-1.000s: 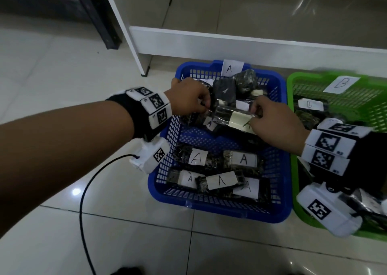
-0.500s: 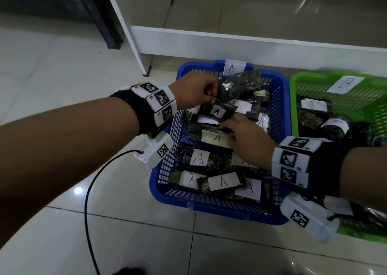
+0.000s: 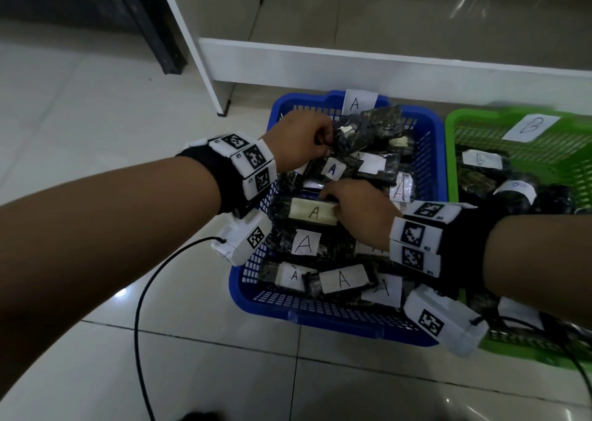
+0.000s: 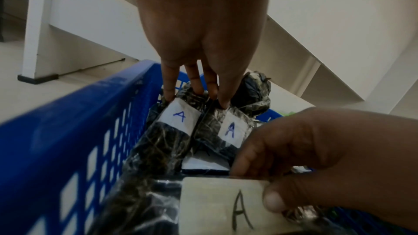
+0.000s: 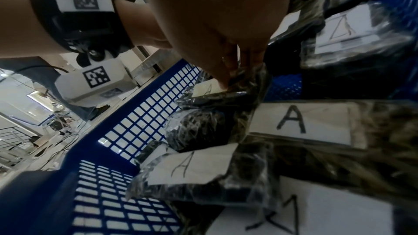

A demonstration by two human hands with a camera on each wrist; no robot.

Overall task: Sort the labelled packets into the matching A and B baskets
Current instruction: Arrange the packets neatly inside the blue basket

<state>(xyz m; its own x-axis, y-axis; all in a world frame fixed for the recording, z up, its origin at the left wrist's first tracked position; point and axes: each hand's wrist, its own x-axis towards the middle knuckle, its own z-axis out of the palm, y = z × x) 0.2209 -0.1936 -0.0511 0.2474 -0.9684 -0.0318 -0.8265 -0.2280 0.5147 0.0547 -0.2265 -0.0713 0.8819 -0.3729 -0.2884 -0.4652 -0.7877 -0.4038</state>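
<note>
- We have both hands inside the blue basket, which stands on the tiled floor and carries a paper tag marked A on its far rim.
- Our left hand is at the far left corner of the blue basket, fingers curled round the end of a dark packet that sticks up at a tilt above the pile.
- In the left wrist view the fingertips of that hand rest on the upper ends of two packets with blue A labels, which lie side by side against the blue basket's left wall.
- Our right hand is over the middle of the blue basket, thumb and fingers pinching the right end of a packet with a cream A label, which lies flat on the pile.
- The right wrist view shows that hand's fingertips pressed onto the packet's crinkled wrap.
- Nearer us in the blue basket lie more A packets, labels up, overlapping one another.
- Just to the right of the blue basket, touching it, stands the green basket with a B tag; it holds dark packets, one labelled b.
- A white shelf base runs behind the blue basket, and a black cable trails across the floor to its left.
</note>
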